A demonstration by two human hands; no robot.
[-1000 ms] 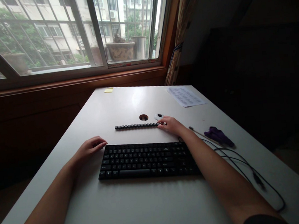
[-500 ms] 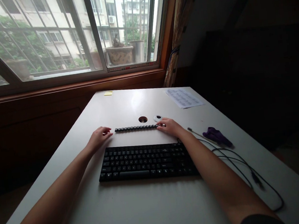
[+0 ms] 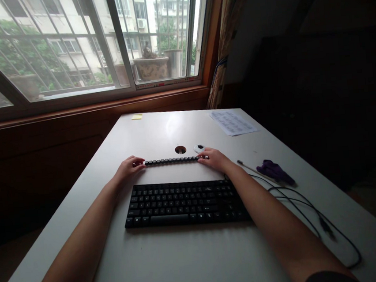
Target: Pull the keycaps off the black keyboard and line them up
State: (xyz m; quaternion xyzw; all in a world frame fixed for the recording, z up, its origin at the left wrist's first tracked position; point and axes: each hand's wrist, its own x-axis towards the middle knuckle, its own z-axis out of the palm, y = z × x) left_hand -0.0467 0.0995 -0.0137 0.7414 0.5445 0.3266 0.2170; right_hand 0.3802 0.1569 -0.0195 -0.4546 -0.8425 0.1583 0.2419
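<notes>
A thin straight row of small black keycaps (image 3: 171,160) lies on the white table, behind a black keyboard (image 3: 174,204). My left hand (image 3: 131,166) is at the left end of the row, thumb and fingertips closed on the end cap. At the right end, the thumb and fingers of my right hand (image 3: 212,158) pinch the last caps, partly hiding them. My right forearm passes over the keyboard's right side and covers some of its keys.
A white oval object with a dark centre (image 3: 199,148) sits just behind my right hand, near a round table hole (image 3: 180,150). To the right are a thin stick (image 3: 255,170), a purple cloth (image 3: 275,171) and a looped black cable (image 3: 300,199). Printed sheets (image 3: 234,123) lie farther back.
My left hand has moved right and now meets the left end of the keycap row. My right hand stays at the other end.
</notes>
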